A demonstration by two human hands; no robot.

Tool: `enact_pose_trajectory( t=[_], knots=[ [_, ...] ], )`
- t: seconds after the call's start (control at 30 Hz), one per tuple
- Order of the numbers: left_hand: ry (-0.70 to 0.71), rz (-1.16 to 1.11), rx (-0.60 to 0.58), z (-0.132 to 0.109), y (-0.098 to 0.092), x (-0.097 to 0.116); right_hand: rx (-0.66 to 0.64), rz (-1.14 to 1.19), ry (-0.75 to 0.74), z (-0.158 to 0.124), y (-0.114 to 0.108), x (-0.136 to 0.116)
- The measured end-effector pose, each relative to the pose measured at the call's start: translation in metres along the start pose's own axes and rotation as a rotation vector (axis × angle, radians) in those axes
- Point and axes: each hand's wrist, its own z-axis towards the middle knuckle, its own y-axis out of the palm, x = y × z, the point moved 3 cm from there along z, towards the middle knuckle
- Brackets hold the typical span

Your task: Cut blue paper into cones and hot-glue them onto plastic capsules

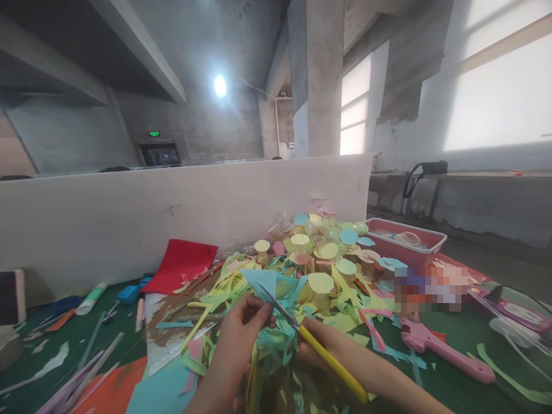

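My left hand (pixel 241 328) pinches a light blue piece of paper (pixel 261 280) between thumb and fingers, above a heap of paper scraps. In my right hand (pixel 323 345) is a pair of yellow-handled scissors (pixel 332 362), seen nearly edge-on. Their metal blades point up and left and lie against the blue paper by my left fingertips. My right fingers are partly hidden behind the handle. Thin yellow, green and blue paper offcuts (pixel 276 345) lie below both hands. Just beyond stand several cups topped with many-sided paper pieces (pixel 320 282) in yellow, blue and pink.
A red sheet (pixel 185 264) lies at back left, near a glue stick (pixel 91 299). To the right are a pink tape-cutter-like tool (pixel 444 348) and a pink basket (pixel 405 236) holding clear plastic items. A white partition (pixel 172 207) borders the table's far side.
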Motion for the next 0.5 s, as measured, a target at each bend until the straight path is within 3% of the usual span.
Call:
enact_pose_trajectory(
  t=[0.27, 0.5],
  knots=[
    [-0.008, 0.016, -0.031, 0.002, -0.0009, -0.0036, 0.028, -0.04, 0.068, 0.0038, 0.0044, 0.0052],
    [-0.069, 0.0, -0.123, -0.0028, 0.0039, -0.0015, -0.051, -0.018, -0.093, -0.0021, 0.0043, 0.0037]
  ],
)
